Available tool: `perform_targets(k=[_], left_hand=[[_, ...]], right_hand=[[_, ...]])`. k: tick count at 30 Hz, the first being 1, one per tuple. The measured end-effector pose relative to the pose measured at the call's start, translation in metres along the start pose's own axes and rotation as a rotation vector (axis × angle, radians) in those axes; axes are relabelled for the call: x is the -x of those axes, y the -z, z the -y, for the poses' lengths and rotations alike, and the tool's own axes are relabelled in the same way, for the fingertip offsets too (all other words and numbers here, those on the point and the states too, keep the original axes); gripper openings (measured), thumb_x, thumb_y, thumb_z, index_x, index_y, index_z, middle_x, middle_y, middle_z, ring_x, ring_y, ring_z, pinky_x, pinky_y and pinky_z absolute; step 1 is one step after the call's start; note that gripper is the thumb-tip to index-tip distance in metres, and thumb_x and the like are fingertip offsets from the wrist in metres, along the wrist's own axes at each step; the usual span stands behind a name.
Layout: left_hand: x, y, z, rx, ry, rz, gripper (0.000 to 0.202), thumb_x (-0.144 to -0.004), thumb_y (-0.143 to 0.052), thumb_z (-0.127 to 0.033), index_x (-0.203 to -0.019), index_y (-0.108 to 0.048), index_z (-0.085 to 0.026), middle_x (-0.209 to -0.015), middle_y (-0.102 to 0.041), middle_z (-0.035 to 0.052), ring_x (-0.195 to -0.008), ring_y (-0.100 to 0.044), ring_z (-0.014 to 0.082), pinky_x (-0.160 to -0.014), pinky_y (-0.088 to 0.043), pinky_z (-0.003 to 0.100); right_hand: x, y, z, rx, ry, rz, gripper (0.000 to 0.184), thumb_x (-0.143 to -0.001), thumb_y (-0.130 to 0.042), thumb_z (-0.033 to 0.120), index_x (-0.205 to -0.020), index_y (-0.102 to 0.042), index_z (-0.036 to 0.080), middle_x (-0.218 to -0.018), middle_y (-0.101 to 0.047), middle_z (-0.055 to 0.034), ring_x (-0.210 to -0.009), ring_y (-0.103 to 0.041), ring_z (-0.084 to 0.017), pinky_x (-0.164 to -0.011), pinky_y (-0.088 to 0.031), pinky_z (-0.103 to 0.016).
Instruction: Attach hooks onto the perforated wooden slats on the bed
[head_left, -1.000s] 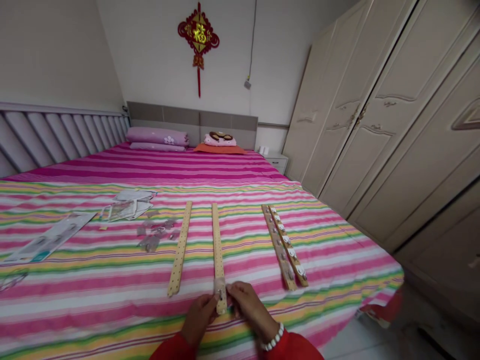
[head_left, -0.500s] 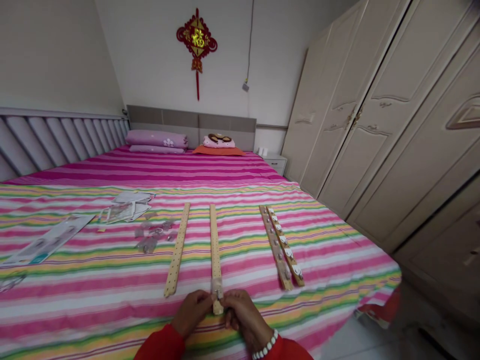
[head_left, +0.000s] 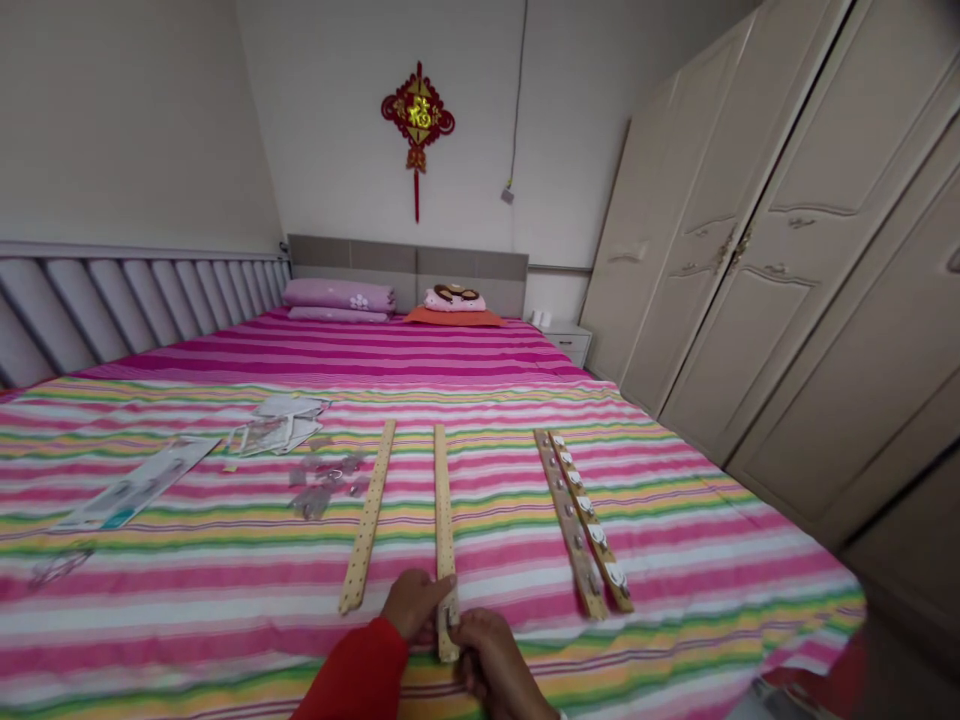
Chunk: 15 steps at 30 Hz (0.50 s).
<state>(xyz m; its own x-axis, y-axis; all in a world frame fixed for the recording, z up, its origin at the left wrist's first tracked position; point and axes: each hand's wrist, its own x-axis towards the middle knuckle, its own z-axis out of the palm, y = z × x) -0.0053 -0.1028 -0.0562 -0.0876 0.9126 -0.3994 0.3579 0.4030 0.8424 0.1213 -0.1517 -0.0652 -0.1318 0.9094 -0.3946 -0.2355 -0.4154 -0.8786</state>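
Observation:
A pale perforated wooden strip [head_left: 442, 500] lies lengthwise on the striped bedcover, its near end between my hands. On that end sits a small shiny metal piece [head_left: 448, 616]; its exact kind is too small to tell. My left hand [head_left: 414, 603] grips the strip from the left, with a finger lying across its top. From the right, my right hand [head_left: 491, 645] is closed in a pinch at the metal piece, its fingertips partly hidden. A second perforated strip [head_left: 367, 520] rests to the left, touched by neither hand.
Two strips on the right carry rows of small pieces: a metal-studded strip [head_left: 568, 520] and a white-disc strip [head_left: 592, 520]. Small clear packets [head_left: 319, 485], flat packages [head_left: 277, 425], a long package [head_left: 142, 485] and a thin wire-like loop [head_left: 61, 565] lie left. Wardrobes [head_left: 750, 280] stand right.
My view has shifted, so the scene sits lower and further right. My left hand has reached further over the strip, a finger now across it. My right hand stays at the metal piece.

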Motion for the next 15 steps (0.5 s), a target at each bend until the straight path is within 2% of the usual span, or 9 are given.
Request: perform_targets(k=[3, 6, 11, 15], left_hand=[[0.001, -0.001, 0.000, -0.046, -0.021, -0.032, 0.044, -0.066, -0.065, -0.056, -0.051, -0.040, -0.022, -0.038, -0.044, -0.0045, -0.037, -0.047, 0.0131, -0.036, -0.035, 0.024], [0.000, -0.004, 0.003, -0.062, -0.036, -0.048, 0.042, -0.067, -0.065, -0.052, -0.051, -0.040, -0.022, -0.037, -0.043, -0.0052, -0.036, -0.046, 0.0126, -0.035, -0.034, 0.024], [-0.009, -0.009, 0.011, -0.066, -0.035, -0.059, 0.043, -0.065, -0.066, -0.053, -0.048, -0.041, -0.022, -0.033, -0.043, -0.0043, -0.033, -0.042, 0.0118, -0.035, -0.031, 0.024], [-0.009, -0.007, 0.008, -0.059, -0.009, -0.022, 0.046, -0.061, -0.067, -0.056, -0.045, -0.040, -0.023, -0.032, -0.045, -0.0032, -0.032, -0.043, 0.0126, -0.035, -0.031, 0.025]], right_hand=[[-0.001, -0.001, -0.005, -0.014, 0.001, 0.004, 0.015, -0.054, -0.060, 0.032, -0.051, -0.054, 0.018, -0.026, -0.037, 0.0075, -0.023, -0.029, -0.005, -0.027, -0.012, -0.018], [-0.006, -0.002, -0.011, -0.041, 0.015, -0.006, 0.020, -0.054, -0.064, 0.034, -0.052, -0.053, 0.018, -0.029, -0.038, 0.0081, -0.024, -0.028, -0.004, -0.028, -0.012, -0.018], [-0.017, -0.002, -0.023, -0.017, 0.000, 0.041, 0.039, -0.053, -0.072, 0.051, -0.048, -0.053, 0.017, -0.027, -0.035, 0.0073, -0.023, -0.026, -0.004, -0.029, -0.010, -0.020], [-0.025, -0.003, -0.033, -0.130, 0.068, -0.002, 0.048, -0.044, -0.080, 0.055, -0.048, -0.052, 0.017, -0.035, -0.045, 0.0042, -0.029, -0.031, -0.004, -0.033, -0.015, -0.020]])
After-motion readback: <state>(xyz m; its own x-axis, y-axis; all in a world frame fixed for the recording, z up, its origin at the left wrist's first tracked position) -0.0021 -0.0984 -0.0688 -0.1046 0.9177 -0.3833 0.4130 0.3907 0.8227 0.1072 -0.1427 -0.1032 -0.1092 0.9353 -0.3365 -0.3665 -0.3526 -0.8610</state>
